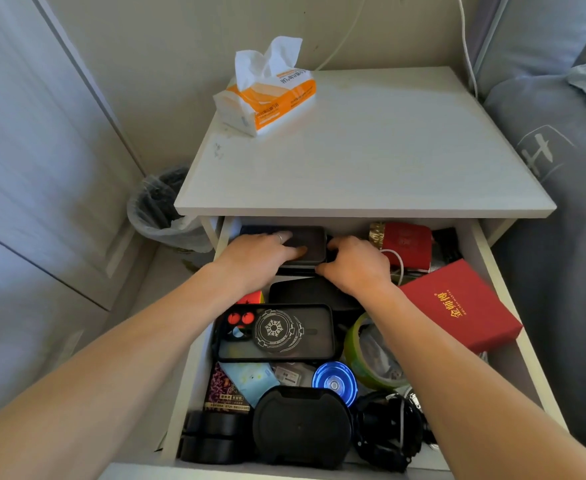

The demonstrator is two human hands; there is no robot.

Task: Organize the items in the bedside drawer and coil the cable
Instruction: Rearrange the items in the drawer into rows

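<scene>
The bedside drawer [502, 271] stands pulled out and crowded. At its back lies a dark phone [310, 242]. My left hand [262, 256] rests on the phone's left part with fingers laid over it. My right hand [357, 263] grips the phone's right edge, fingers curled round it. A white cable [399, 263] loops just right of my right hand, partly hidden. Nearer me lie a black phone case [277, 332] with a snowflake ring, a red box [461, 304], a green tape roll [367, 358], a blue spinner [334, 379] and a black round case [302, 427].
A tissue pack [267, 98] sits on the nightstand top [371, 157]. A lined waste bin [161, 211] stands to the left on the floor. The bed with a grey pillow [561, 188] is on the right. White cords [466, 43] hang down the wall behind.
</scene>
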